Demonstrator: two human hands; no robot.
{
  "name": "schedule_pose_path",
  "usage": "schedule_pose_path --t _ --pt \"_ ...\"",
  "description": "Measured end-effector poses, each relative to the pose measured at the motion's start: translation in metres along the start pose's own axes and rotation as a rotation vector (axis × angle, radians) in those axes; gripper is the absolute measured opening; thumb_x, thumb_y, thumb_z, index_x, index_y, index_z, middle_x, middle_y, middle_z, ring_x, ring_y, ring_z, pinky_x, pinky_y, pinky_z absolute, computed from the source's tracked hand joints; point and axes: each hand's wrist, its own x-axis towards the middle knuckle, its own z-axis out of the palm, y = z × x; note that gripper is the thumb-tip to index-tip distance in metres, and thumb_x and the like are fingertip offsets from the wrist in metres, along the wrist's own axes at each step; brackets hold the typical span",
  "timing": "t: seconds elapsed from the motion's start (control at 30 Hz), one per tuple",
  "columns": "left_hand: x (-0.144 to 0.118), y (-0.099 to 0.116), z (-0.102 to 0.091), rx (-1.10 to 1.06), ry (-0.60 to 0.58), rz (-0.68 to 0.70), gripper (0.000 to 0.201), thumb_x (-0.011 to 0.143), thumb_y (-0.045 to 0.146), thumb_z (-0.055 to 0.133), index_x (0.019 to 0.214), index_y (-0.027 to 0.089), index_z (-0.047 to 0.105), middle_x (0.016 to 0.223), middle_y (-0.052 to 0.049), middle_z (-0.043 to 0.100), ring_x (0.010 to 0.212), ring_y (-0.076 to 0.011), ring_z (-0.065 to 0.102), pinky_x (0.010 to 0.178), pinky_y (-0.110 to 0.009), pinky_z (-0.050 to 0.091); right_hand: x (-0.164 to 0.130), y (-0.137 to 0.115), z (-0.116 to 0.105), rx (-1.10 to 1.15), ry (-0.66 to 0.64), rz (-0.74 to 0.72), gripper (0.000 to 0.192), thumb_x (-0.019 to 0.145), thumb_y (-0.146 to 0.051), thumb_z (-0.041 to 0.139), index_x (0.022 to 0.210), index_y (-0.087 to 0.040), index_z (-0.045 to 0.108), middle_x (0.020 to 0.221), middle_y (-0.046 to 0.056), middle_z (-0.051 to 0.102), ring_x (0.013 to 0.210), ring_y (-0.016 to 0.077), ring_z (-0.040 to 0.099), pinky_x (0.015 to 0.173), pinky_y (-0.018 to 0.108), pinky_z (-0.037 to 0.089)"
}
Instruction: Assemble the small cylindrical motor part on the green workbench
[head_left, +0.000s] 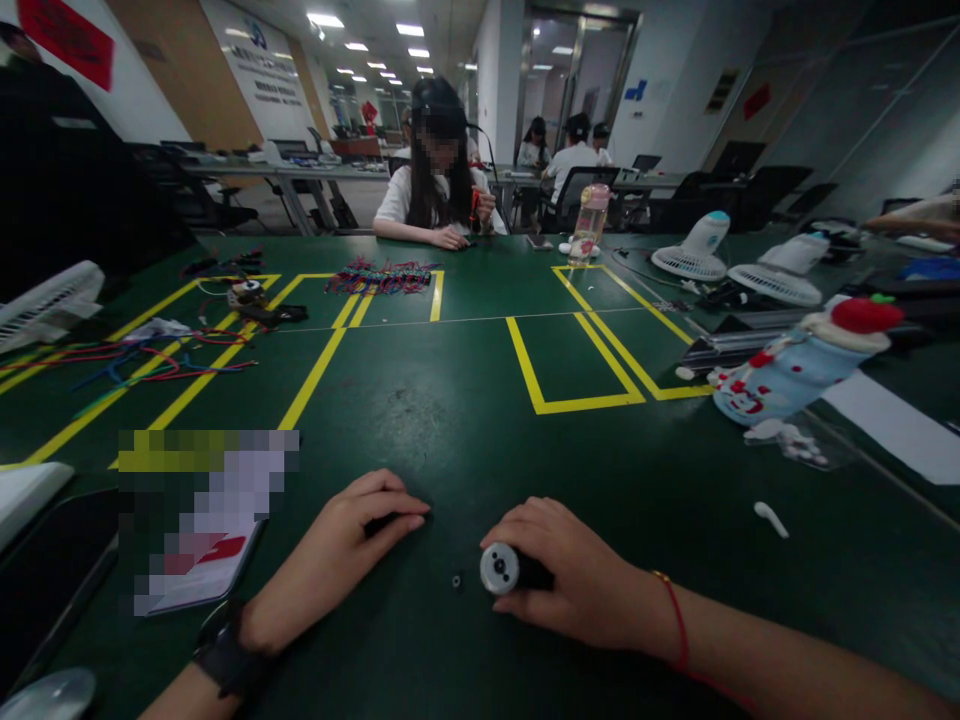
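My right hand (581, 575) lies on the green table (450, 420) and grips a small black cylinder with a round silver end (499, 568), the end facing left. My left hand (337, 550) rests palm down a little to the left, fingers closed over a thin dark object (397, 520) whose tip shows under the fingertips; what it is I cannot tell. A tiny dark round part (456, 580) lies on the table between the two hands. A black watch is on my left wrist, a red string on my right.
A phone and a blurred booklet (202, 540) lie at the left. Coloured wires (135, 360) spread at far left. A blue-and-white bottle-like object with a red top (795, 370) and small white pieces (771, 518) lie at right. Another person (439, 170) sits across the table. Small fans (694, 255) stand at back right.
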Motion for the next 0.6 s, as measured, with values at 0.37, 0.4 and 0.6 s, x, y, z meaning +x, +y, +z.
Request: schedule_pose_path --t 0.37,0.4,0.6 --pt "0.000 -0.010 -0.010 0.051 0.004 -0.014 0.019 0.091 0.038 0.059 0.104 0.027 0.069 0.104 -0.003 0.060 0.093 -0.0210 0.059 0.079 -0.032 0.049 0.001 -0.001 -0.002 0.010 -0.008 0.015 0.040 0.080 -0.035 0.071 0.115 -0.024 0.057 0.111 0.001 0.063 0.097 0.0185 0.053 0.085 0.033 0.037" --pt "-0.001 -0.007 -0.008 0.057 -0.005 -0.005 0.020 0.089 0.039 0.063 0.104 0.028 0.069 0.105 -0.003 0.060 0.095 -0.0216 0.058 0.081 -0.033 0.048 0.001 -0.001 -0.002 0.009 -0.004 0.013 0.040 0.080 -0.035 0.071 0.115 -0.024 0.058 0.110 0.001 0.063 0.097 0.0186 0.053 0.085 0.033 0.037" --pt "-0.003 0.024 0.004 0.127 -0.142 0.082 0.023 0.081 0.041 0.074 0.102 0.032 0.070 0.105 0.000 0.060 0.096 -0.0219 0.056 0.084 -0.035 0.040 0.001 0.001 0.002 -0.004 0.005 0.000 0.037 0.080 -0.035 0.071 0.113 -0.023 0.058 0.107 0.002 0.063 0.094 0.0192 0.053 0.084 0.034 0.036"
